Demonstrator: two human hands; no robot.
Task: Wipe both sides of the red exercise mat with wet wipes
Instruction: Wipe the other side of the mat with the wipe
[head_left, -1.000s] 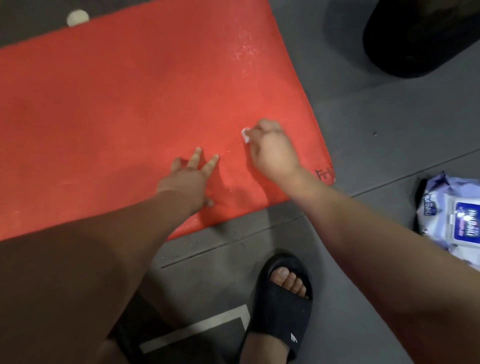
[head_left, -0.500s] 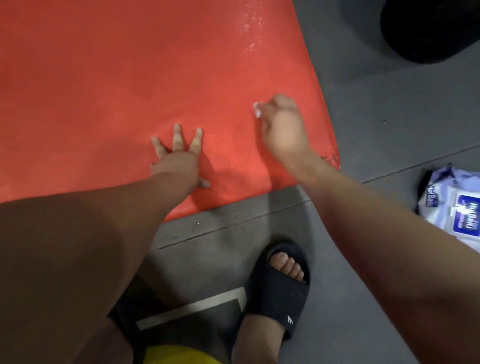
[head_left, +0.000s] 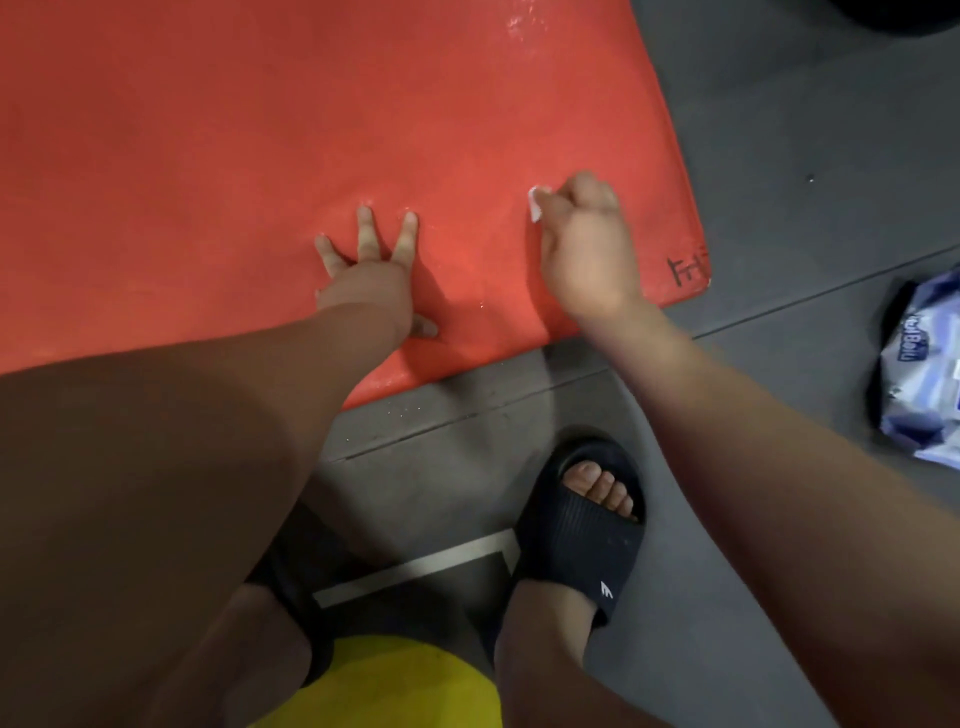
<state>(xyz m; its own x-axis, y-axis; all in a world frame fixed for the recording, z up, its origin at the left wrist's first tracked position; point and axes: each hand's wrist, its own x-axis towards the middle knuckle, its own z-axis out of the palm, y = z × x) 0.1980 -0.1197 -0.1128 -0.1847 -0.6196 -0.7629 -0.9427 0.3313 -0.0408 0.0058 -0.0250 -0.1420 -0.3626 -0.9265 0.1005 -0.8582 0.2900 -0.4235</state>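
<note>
Two hands are working on the red mat (head_left: 260, 156), which is filling the upper left and centre of the frame on the grey floor (head_left: 779, 156); the right hand (head_left: 587, 244) is curling round a white wet wipe (head_left: 535, 202) near the mat's lower right corner, most of the mat lying left and up from it; the left hand (head_left: 369, 275) is pressing flat with fingers spread, just to its left and probably sitting in that path; a wipe pack (head_left: 919, 379) is lying at the right edge, well apart.

A grey floor (head_left: 779, 130) has a seam (head_left: 467, 415) running across it. A black sandal (head_left: 576, 540), worn on a foot, stands beside a white strip (head_left: 415, 569). Yellow cloth (head_left: 405, 686), perhaps shorts, lies at the bottom edge. A dark shape (head_left: 898, 15) sits top right.
</note>
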